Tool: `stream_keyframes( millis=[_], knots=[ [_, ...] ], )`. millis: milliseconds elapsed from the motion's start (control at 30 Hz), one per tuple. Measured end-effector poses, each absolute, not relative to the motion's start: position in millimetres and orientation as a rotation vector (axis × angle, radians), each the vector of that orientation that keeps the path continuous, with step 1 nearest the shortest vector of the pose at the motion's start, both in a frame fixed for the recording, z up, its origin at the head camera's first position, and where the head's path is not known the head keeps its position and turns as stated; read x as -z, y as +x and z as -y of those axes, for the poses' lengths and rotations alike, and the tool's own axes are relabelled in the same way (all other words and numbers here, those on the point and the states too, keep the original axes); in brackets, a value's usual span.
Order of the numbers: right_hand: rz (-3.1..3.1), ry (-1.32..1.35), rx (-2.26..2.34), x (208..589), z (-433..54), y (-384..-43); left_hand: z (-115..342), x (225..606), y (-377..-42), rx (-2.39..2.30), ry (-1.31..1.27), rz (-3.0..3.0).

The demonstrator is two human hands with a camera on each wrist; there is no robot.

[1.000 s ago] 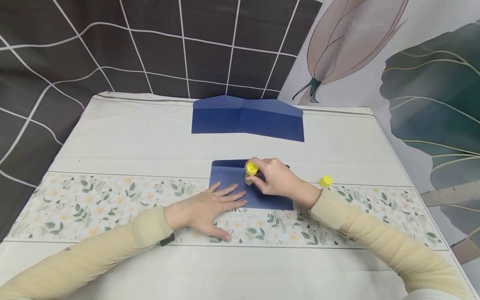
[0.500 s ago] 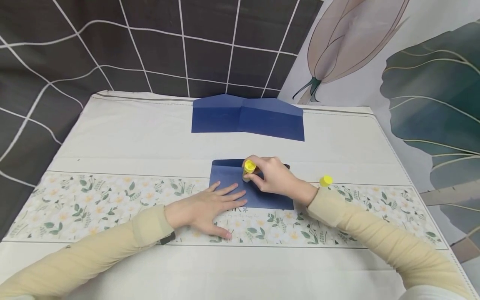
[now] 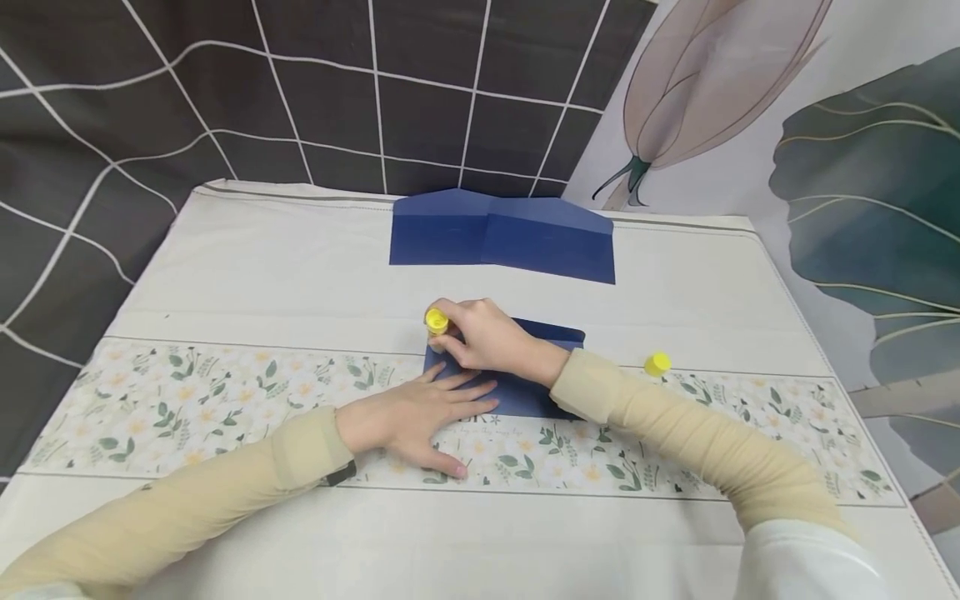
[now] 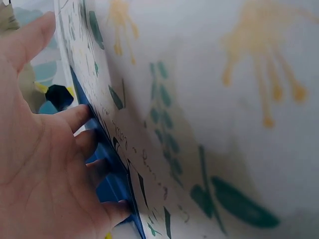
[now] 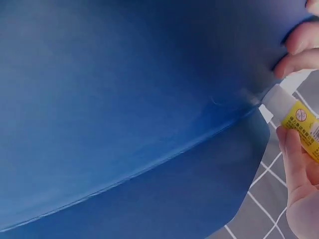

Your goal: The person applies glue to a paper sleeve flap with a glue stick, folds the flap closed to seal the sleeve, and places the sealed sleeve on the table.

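Observation:
A blue envelope lies on the table, its darker flap at the far side. My left hand lies flat with fingers spread, the fingertips on the envelope's near left part and the thumb on the tablecloth. Between thumb and fingers, my right hand holds a yellow glue stick upright, glue end down. That end meets the envelope near its left end, beside the fold line in the right wrist view. The right hand and wrist cover part of the envelope in the head view.
A yellow cap stands on the table to the right. Two more blue envelopes, overlapping side by side, lie at the table's back edge. A flowered band crosses the white tablecloth; a dark gridded cloth hangs behind.
My right hand has slid the glue stick leftward along the envelope, from its middle to its left end. The left hand keeps its place. The view has shifted slightly.

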State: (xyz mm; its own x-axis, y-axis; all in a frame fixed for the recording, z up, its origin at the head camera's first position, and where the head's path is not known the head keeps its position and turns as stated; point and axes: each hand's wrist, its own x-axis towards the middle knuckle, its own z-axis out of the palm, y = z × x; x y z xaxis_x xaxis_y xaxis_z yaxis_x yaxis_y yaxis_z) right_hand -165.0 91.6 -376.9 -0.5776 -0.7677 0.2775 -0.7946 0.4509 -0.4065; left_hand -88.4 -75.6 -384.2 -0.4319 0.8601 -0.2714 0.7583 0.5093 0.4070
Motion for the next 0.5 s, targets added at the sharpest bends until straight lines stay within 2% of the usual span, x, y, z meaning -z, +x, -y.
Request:
stream_keyframes(
  millis=[233,500],
  knots=[
    [2.635,1.426,-0.749,377.1,-78.9,-171.1,76.2,382.7,-88.6,-0.315,1.340,-2.311],
    [2.678,1.412,-0.684,370.8,-86.3,-171.2,75.7,383.1,-88.9,-0.318,1.325,-2.308]
  ],
)
